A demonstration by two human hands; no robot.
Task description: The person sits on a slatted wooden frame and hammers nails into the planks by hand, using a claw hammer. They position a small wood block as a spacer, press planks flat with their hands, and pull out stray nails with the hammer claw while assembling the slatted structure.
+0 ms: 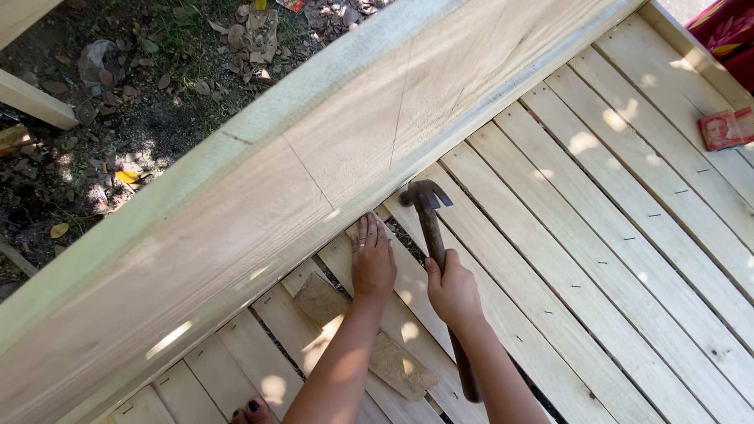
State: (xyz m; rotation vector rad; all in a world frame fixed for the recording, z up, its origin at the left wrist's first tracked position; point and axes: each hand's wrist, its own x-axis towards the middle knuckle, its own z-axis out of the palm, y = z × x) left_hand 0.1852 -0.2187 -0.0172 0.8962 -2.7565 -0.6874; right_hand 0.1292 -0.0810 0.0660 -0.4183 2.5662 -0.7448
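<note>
At the far right edge of the slatted deck (597,235) I see a small flat red packet (724,129), rectangular, lying on the outer slats, with a patch of red patterned cloth (726,31) in the corner beyond it; a yellow scrap (126,177) lies out on the dirt ground (102,118) at upper left. A broad pale plank (259,212) stands on edge and runs diagonally from lower left to upper right, walling the deck off from the ground, and its lower edge meets the slat ends. To the right the slats lie bare and give wide room; narrow dark gaps separate them, and rows of small nail heads dot them. A loose flat piece of board (377,338) lies across the slats under my left forearm. My left hand (371,263) is pressed palm down on a slat, fingers stretched flat and together, tips touching the foot of the plank, holding nothing. My right hand (453,292) sits just beside it, fingers wrapped tight around the dark handle of a claw hammer (430,228), gripping near the middle so the handle's end trails back past my wrist. The hammer head is close to the plank's lower edge, just right of my left fingertips. Toes with dark polish (250,410) show at the bottom.
</note>
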